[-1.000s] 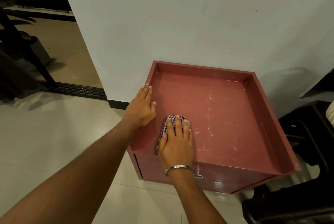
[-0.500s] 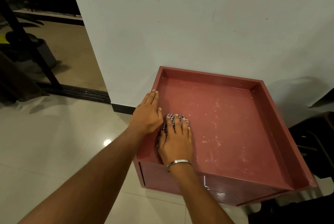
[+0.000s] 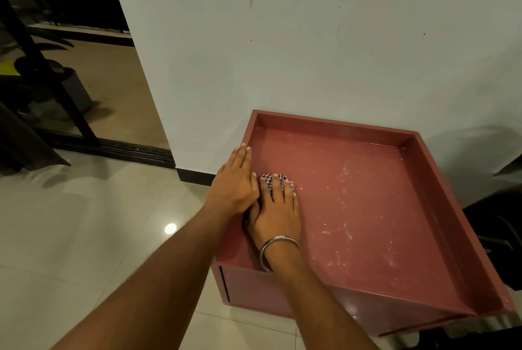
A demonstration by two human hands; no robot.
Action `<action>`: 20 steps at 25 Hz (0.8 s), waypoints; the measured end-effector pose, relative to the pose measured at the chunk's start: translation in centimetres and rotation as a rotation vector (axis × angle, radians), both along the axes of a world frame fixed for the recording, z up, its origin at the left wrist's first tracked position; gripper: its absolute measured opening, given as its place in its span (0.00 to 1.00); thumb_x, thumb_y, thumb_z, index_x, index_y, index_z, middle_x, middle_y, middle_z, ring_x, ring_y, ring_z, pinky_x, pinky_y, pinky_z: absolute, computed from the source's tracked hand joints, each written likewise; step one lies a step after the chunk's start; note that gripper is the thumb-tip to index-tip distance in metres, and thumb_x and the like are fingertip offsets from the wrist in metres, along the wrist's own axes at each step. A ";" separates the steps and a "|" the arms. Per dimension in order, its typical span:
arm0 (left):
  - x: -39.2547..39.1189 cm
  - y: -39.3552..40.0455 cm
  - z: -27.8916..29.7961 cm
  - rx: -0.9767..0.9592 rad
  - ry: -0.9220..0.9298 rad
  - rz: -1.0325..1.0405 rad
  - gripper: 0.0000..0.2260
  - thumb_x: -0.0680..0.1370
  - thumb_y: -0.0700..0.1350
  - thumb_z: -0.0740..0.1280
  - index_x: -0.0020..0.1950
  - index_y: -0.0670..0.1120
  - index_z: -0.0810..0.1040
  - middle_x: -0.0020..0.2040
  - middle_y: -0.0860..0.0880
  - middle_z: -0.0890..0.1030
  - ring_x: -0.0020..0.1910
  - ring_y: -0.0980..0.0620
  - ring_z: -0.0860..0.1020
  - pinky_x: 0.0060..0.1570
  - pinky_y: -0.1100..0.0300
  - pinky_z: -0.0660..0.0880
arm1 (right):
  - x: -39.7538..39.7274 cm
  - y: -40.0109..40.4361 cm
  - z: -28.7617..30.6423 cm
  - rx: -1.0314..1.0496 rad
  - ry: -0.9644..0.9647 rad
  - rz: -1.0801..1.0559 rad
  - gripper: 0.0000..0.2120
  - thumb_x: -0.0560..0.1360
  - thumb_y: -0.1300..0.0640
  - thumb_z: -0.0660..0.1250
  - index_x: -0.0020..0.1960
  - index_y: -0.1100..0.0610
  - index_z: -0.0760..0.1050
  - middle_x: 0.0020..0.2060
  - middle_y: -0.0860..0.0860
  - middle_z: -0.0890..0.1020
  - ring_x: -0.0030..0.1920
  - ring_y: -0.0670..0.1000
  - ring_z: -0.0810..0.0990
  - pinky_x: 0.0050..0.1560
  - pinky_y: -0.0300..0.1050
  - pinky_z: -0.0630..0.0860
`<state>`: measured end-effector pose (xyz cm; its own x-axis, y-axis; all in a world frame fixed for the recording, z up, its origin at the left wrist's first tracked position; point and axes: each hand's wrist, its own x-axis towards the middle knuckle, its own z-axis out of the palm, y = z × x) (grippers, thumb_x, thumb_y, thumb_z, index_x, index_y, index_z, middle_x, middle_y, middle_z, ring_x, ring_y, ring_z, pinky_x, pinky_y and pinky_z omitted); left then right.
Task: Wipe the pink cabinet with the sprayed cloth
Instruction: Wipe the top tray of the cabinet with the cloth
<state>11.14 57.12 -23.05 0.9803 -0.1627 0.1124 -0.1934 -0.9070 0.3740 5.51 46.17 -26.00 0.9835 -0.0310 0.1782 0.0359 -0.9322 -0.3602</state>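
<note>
Moved: our right hand (image 3: 275,214) + cloth (image 3: 272,179) slid toward cabinet (image 3: 367,208) left edge.
Right hand: flat, pressing cloth.
Left hand (image 3: 236,180): flat on left rim.

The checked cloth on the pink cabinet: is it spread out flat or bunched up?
Bunched up. The cloth shows only as a small wad under the right hand, whose straight fingers press it onto the cabinet.

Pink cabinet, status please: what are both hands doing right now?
Right hand flat, pressing checked cloth on cabinet top. Left hand flat on left rim. White specks remain on the right side. Nothing in the way.
</note>
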 end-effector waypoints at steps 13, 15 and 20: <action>0.2 -0.2 0.0 -0.031 0.007 0.014 0.29 0.82 0.49 0.52 0.79 0.43 0.44 0.80 0.46 0.44 0.78 0.51 0.43 0.77 0.52 0.48 | 2.8 -0.5 0.3 0.017 0.008 0.000 0.26 0.80 0.47 0.49 0.77 0.50 0.52 0.78 0.52 0.51 0.77 0.56 0.44 0.77 0.52 0.41; 0.3 -0.1 0.0 -0.021 0.002 0.008 0.29 0.82 0.49 0.52 0.79 0.43 0.44 0.80 0.46 0.44 0.78 0.51 0.43 0.77 0.52 0.48 | 3.4 -1.6 0.0 -0.003 -0.014 -0.027 0.26 0.80 0.46 0.48 0.77 0.49 0.54 0.77 0.52 0.53 0.77 0.55 0.46 0.77 0.51 0.42; 0.6 -0.2 -0.3 0.000 -0.020 0.025 0.29 0.81 0.50 0.52 0.79 0.42 0.44 0.80 0.46 0.44 0.78 0.50 0.44 0.77 0.52 0.49 | 5.1 -3.2 0.1 -0.022 0.001 -0.133 0.26 0.79 0.47 0.51 0.76 0.50 0.55 0.77 0.52 0.54 0.77 0.56 0.47 0.77 0.52 0.44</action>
<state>11.77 56.89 -23.40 0.9815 -0.1387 0.1317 -0.1785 -0.9116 0.3703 10.65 42.94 -25.90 0.9711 -0.1573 0.1795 -0.0888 -0.9363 -0.3399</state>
